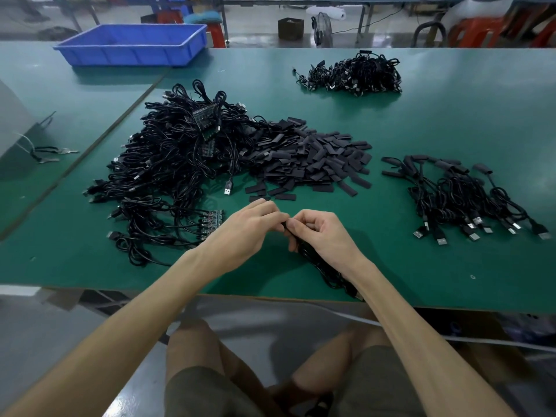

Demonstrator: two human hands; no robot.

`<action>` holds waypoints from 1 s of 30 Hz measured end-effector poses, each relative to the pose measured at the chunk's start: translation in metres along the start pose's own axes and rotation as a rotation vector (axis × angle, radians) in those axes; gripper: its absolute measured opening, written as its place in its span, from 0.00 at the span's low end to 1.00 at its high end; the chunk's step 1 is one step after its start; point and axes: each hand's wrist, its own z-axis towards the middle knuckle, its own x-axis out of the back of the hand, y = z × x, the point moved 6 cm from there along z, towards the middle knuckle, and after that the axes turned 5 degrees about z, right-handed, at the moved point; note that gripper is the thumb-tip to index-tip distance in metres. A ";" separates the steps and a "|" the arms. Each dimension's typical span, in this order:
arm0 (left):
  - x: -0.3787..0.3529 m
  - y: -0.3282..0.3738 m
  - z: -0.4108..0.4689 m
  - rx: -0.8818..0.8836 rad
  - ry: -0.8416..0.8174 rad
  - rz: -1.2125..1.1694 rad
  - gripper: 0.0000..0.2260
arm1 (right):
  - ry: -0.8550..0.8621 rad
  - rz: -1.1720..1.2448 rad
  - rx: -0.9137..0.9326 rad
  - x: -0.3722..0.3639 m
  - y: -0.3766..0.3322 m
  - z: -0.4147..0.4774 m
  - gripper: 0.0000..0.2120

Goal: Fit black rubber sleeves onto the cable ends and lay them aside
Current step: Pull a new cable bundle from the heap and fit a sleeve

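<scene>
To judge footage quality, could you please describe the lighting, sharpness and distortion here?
Head view: wide-angle stretch lengthens the forearms; soft light leaves a faint shadow under the left hand and right hand; the sleeve pile is sharp, the room behind the blue bin hazy.

A: How is the light?
B: Bright, even, from above. The green table point(436, 121) shows only soft shadows, beneath the right hand point(322, 236) and beside the cable heap point(168, 158).
A: And sharpness?
B: Crisp in the middle; the far floor point(255, 34) glares and blurs, and straight edges bow outward.
</scene>
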 end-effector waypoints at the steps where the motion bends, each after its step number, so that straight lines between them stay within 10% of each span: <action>1: 0.000 0.001 0.000 0.001 0.001 -0.007 0.17 | 0.004 0.002 -0.001 0.000 0.000 0.000 0.09; 25: -0.005 -0.002 -0.001 -0.026 -0.009 -0.066 0.10 | -0.006 -0.017 -0.004 0.000 0.002 0.000 0.08; 30: -0.007 -0.028 -0.003 0.342 0.110 -0.564 0.07 | 0.032 0.019 0.004 0.000 0.002 0.000 0.08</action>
